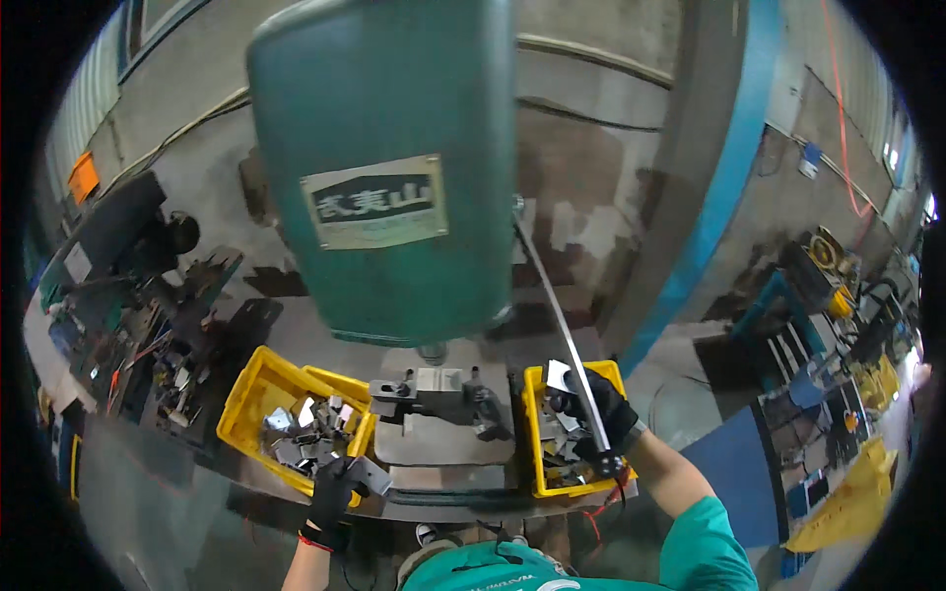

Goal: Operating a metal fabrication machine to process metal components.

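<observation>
My left hand [333, 500], in a black glove with a red band at the wrist, is closed on a flat grey metal piece [371, 477]. It is at the near right corner of the left yellow bin [239, 426], which holds many small metal pieces [307, 443]. Over the right yellow bin [537, 433], my right hand [611, 409], also black-gloved, pinches a pale metal piece [558, 376]. A long steel lever [560, 320] crosses in front of that hand and hides part of it. Between the bins is a metal fixture [434, 396] on the machine table [443, 448].
A large green machine head [394, 266] hangs above the fixture. The lever ends in a black knob [609, 465] by the right bin. A cluttered bench [148, 345] stands at left, a blue panel [737, 473] at right. Behind rises a blue-edged pillar [705, 217].
</observation>
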Motion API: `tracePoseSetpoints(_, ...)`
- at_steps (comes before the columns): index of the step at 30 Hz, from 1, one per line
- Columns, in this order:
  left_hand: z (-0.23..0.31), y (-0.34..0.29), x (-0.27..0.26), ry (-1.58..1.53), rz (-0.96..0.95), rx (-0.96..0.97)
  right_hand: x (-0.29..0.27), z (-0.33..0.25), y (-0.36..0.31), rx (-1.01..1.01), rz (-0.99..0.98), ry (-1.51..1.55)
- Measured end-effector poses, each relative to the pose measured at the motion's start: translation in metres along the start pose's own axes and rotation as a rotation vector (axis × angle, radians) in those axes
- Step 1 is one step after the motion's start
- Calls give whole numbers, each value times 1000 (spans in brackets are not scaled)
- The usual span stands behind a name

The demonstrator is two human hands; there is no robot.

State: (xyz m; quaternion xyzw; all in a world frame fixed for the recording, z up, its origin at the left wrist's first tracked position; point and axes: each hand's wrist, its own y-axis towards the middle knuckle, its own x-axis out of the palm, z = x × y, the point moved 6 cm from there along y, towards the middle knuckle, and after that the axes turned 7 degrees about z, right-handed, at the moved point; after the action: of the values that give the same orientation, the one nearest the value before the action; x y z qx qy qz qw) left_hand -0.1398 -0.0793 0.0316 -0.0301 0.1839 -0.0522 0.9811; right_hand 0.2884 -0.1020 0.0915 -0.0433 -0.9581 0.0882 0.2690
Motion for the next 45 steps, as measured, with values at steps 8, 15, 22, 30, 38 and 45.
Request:
tracePoseSetpoints(8, -2, 29, 47, -367, -30, -85, -47, 13, -65, -72, 123, 312)
tracePoseSetpoints(15, 49, 36, 71, -336, -78, 38, -48, -1, -106, -55, -11, 755)
tracePoseSetpoints(22, 52, 54, 74, -255, -48, 123, -52, -4, -123, -114, -100, 932)
tracePoseSetpoints(30, 78, 33, 72, -258, -128, 128, -42, -14, -149, -253, -179, 1105)
tracePoseSetpoints(38, 46, 42, 59, -174, -59, 88, -78, 15, -169, -313, 88, 997)
tracePoseSetpoints(45, 45, 47, 61, -258, 26, 37, -93, 20, -188, -520, 371, 308)
